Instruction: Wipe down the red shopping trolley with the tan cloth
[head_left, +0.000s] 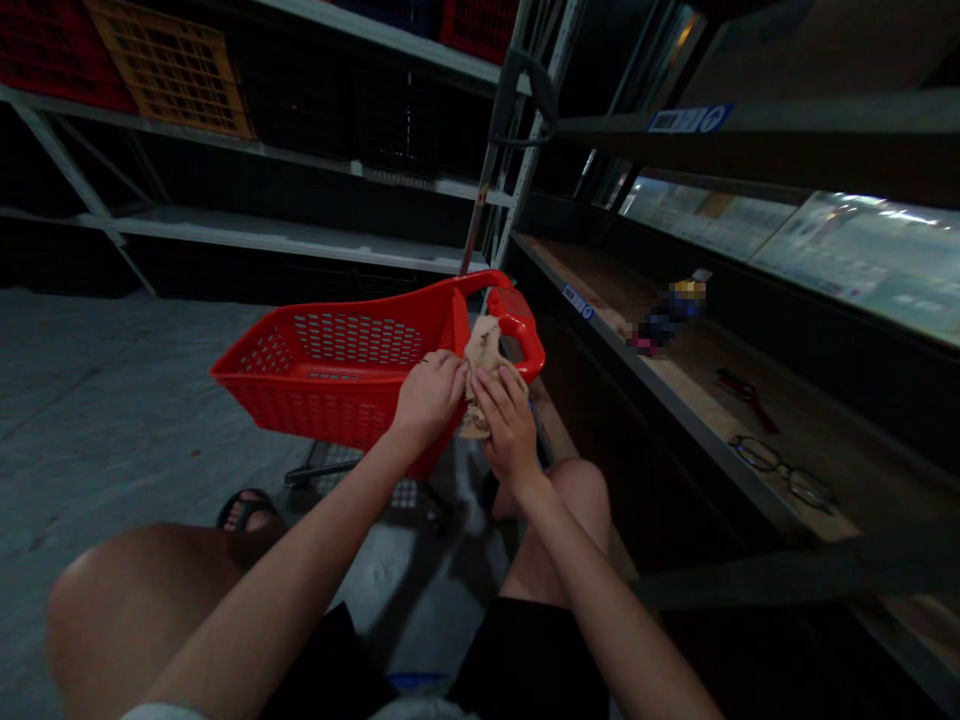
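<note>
Gripping a crumpled tan cloth (482, 342) by its left edge with the curled fingers of the left hand (429, 398); clasping its near right part in the right hand (511, 428), fingers laid over it. Jutting past those fingertips on the far side, beside the handle (535, 347) of a red basket (315, 412), with eyeglasses (782, 470) well off right.

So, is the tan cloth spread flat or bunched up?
Bunched up: the tan cloth has a crumpled, irregular outline beside the left hand. The right hand covers part; folds there I cannot tell.
</note>
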